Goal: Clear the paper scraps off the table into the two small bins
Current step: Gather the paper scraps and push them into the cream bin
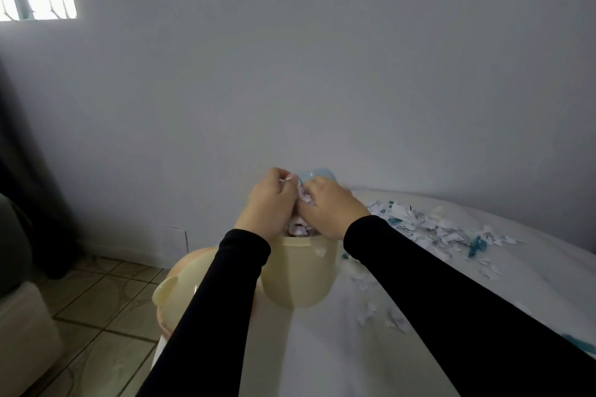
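My black sleeves (451, 293) reach forward over the white table (338, 358) toward the cream bin (296, 271), which stands on the table near its left edge, its loose cream lid (175, 292) just to its left. Above the bin's mouth, my left hand (267, 203) and right hand (329, 209) are drawn together, fingers curled round a bunch of paper scraps (301, 203), with more scraps (298, 230) showing heaped at the rim below. The step in hand looks like dropping or packing a handful into this bin, which seems close to full. Just beyond my knuckles, something pale blue (314, 176) shows, possibly the second bin, though too little shows to be sure. To the right, a loose scatter (374, 300) of white bits lies near the bin, and farther right a larger pile (445, 226) of white and teal pieces is spread across the table, so plenty remains. My next move, I judge, calls for letting go cleanly over the opening without spilling past the rim, then reaching right to gather the pile, likely for the other bin.
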